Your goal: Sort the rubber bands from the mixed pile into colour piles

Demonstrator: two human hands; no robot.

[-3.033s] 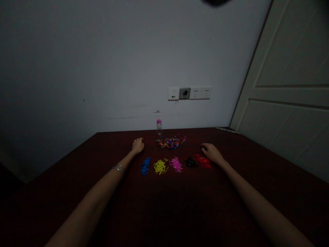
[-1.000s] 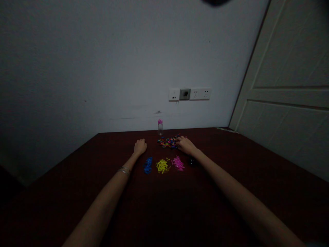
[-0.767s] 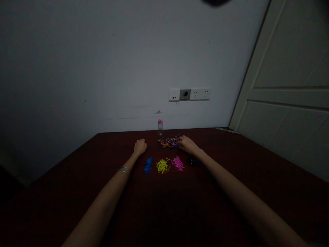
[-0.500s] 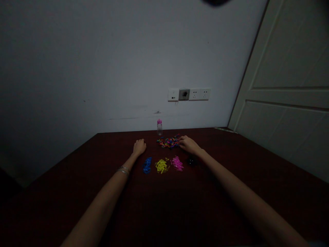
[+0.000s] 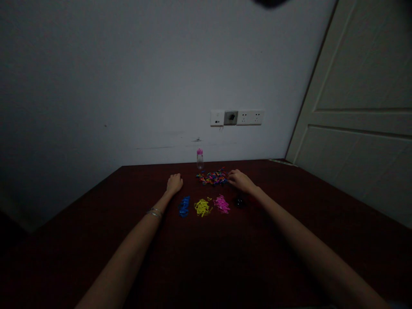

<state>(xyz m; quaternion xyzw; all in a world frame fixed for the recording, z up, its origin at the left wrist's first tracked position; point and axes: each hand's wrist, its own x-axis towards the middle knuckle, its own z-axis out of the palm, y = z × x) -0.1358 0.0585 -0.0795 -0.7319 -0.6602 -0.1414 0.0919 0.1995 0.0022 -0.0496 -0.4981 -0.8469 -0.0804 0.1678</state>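
A mixed pile of small coloured rubber bands (image 5: 212,177) lies towards the back of the dark red table. My right hand (image 5: 238,179) is at the pile's right edge, thumb and fingers drawn together; whatever may be between the tips is too small to make out. Palm down left of the pile, my left hand (image 5: 174,183) rests on the table, fingers loosely laid out and holding nothing visible. Nearer me are sorted heaps: blue rubber bands (image 5: 184,206), yellow rubber bands (image 5: 202,207) and pink rubber bands (image 5: 222,204). Black rubber bands (image 5: 238,201) lie below my right wrist.
Behind the mixed pile stands a clear bottle (image 5: 200,160) with a pink top. The table (image 5: 206,249) meets a grey wall (image 5: 144,86) bearing several sockets (image 5: 247,118). A panelled door (image 5: 357,116) rises on the right.
My right hand has shifted slightly right, away from the mixed pile, uncovering more of its right side. My left hand and the sorted heaps stay where they were.
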